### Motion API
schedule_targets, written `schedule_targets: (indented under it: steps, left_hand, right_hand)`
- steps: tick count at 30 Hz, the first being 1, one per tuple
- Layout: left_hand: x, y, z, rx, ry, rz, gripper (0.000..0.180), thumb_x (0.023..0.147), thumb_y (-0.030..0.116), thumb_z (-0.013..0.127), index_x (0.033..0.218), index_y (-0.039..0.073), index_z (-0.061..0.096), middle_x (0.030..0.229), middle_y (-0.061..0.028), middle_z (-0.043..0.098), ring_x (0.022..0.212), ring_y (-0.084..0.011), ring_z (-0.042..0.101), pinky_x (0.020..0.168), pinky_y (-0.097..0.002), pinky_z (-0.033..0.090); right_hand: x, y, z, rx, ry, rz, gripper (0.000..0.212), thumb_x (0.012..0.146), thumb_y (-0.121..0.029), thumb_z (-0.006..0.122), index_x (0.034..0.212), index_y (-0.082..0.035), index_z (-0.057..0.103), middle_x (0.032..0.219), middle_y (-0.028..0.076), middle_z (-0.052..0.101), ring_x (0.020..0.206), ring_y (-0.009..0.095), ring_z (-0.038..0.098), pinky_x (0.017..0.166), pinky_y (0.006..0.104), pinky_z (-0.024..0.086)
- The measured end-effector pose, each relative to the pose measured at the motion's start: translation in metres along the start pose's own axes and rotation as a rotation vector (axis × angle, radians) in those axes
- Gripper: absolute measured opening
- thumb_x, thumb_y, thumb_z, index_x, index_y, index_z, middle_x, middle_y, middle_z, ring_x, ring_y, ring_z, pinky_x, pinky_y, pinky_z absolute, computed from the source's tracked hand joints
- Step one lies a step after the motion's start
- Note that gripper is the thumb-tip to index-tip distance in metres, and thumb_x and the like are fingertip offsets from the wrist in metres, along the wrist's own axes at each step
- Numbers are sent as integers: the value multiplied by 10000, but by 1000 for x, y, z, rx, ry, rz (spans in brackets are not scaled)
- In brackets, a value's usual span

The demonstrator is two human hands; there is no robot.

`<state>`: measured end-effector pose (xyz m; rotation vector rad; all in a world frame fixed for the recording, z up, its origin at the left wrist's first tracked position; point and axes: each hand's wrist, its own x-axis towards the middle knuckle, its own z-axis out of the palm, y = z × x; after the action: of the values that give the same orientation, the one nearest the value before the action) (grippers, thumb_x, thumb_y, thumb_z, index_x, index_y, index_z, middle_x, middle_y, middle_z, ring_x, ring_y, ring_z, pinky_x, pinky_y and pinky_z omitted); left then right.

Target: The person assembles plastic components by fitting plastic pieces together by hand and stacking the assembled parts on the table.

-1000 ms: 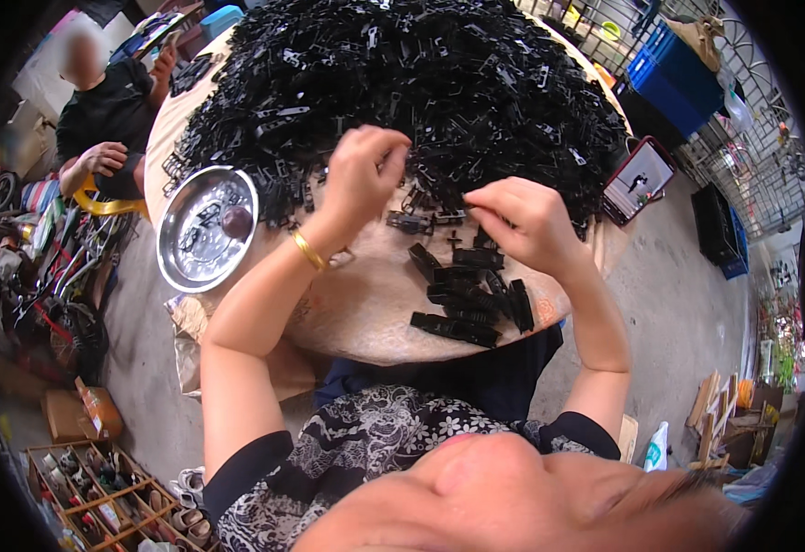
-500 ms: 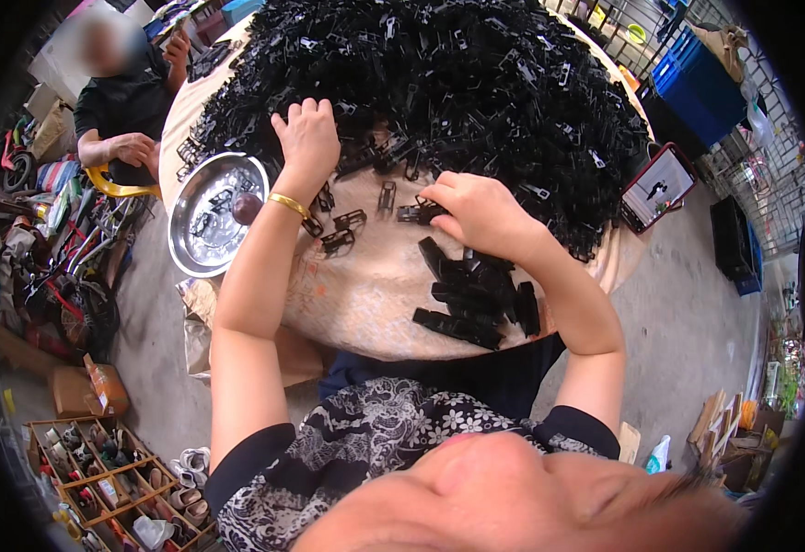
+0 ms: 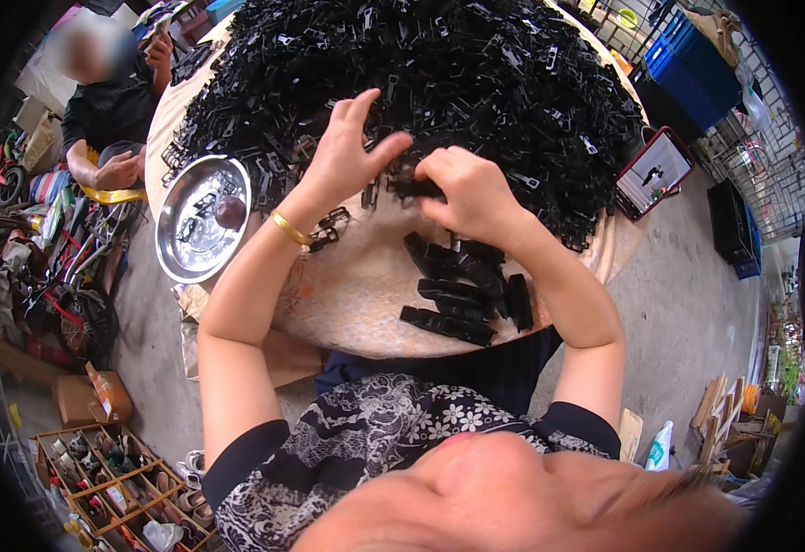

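Observation:
A large heap of small black plastic clip-like pieces (image 3: 476,83) covers most of the round, cloth-covered table (image 3: 347,313). My left hand (image 3: 352,156), a gold bangle at its wrist, hovers over the heap's near edge with thumb and fingers spread and nothing visible in them. Beside it, my right hand (image 3: 467,193) is closed, thumb and fingers pinching a black plastic piece (image 3: 413,188) partly hidden by the fingers. Below that hand lies a small pile of stacked black pieces (image 3: 462,293). A few loose open-framed pieces (image 3: 330,226) rest near my left wrist.
A round metal bowl (image 3: 174,262) with a dark round ball (image 3: 230,212) and several black pieces stands at the table's left. A phone (image 3: 653,175) leans at the right edge. Another person (image 3: 108,110) sits at far left. Blue crates (image 3: 697,78) stand far right.
My left hand has moved right toward my right hand, its fingers now spread. The right hand has shifted slightly up with its black piece. The whole view has shifted a little.

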<state>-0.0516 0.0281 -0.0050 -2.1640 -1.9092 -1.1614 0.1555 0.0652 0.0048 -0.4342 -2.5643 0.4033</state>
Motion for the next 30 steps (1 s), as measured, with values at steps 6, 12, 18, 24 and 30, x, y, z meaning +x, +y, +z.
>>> schedule_targets:
  steps: [6,12,18,24,30]
  left_hand:
    - [5,3,-13,-945,11,-516,553,742,-69,420,1292,-24,378,1128,-133,497,832,-146,550,767,-254,466]
    - [-1,25,-14,-1230,-111,-571,579,809,-82,435,1355,-6,259,1299,-187,417,1040,-272,571,858,-384,511]
    - [0,25,-12,-1237,-45,-578,456,915,38,487,1331,-8,304,1244,-173,485,1015,-254,587,843,-374,529]
    - [-1,21,-10,-1312,-161,-640,331,932,99,513,1245,9,455,1080,-126,610,887,-179,632,757,-311,554]
    - [-3,14,-4,-1344,-153,-657,323,942,125,508,1250,30,490,1059,-114,624,816,-155,639,655,-251,546]
  right_hand:
    - [3,9,-3,-73,261,0,254,692,-103,701,933,-77,628,871,45,595,826,240,560,729,331,488]
    - [4,7,-2,-10,346,25,237,713,-76,695,940,-56,629,895,75,594,819,260,583,716,344,493]
    - [5,6,-6,182,451,104,178,723,-18,672,894,-33,626,895,98,612,816,278,604,707,349,499]
    - [7,13,-9,48,540,66,134,711,-18,678,837,-53,648,825,67,648,852,247,597,735,345,477]
    - [8,14,-11,25,597,33,143,716,-34,684,852,-78,675,783,28,660,764,214,596,707,336,450]
